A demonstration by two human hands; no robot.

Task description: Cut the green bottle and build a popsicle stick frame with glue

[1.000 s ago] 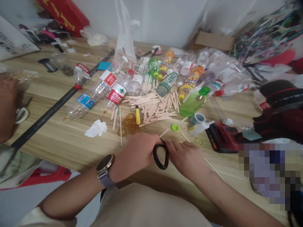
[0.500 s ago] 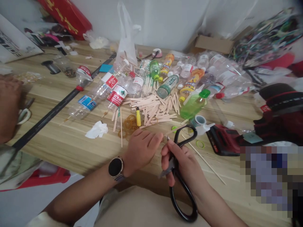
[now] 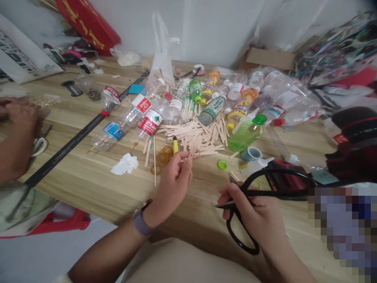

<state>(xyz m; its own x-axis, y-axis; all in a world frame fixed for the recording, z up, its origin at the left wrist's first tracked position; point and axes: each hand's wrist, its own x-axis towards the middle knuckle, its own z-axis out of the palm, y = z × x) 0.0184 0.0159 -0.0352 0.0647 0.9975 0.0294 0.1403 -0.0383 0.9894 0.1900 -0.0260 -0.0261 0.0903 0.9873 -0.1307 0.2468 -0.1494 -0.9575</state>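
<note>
My left hand (image 3: 176,177), with a watch (image 3: 141,208) at the wrist, pinches a flat wooden craft stick (image 3: 194,144) that points up and away. Behind that stick lies a pile of similar craft sticks (image 3: 167,129). My right hand (image 3: 253,210) is closed round the middle of black-handled scissors (image 3: 272,193). Their handle loops are spread, one to the right and one below the hand; a blade tip shows left of the fingers. Close to my left hand are tan rubber bands (image 3: 165,154) and a yellow screwdriver (image 3: 176,145). A green bottle cap (image 3: 222,164) lies between my hands.
Several plastic bottles (image 3: 218,108) crowd the table's back. A dark bar (image 3: 69,147) lies diagonally at left, with crumpled tissue (image 3: 125,164) beside it. Another person's hand (image 3: 22,114) rests at far left. A red and black power tool (image 3: 347,145) stands at right.
My left hand has turned and drawn away from the scissors with the stick, now over the pile. My right hand has shifted right and turned the scissors; the view has tilted slightly.
</note>
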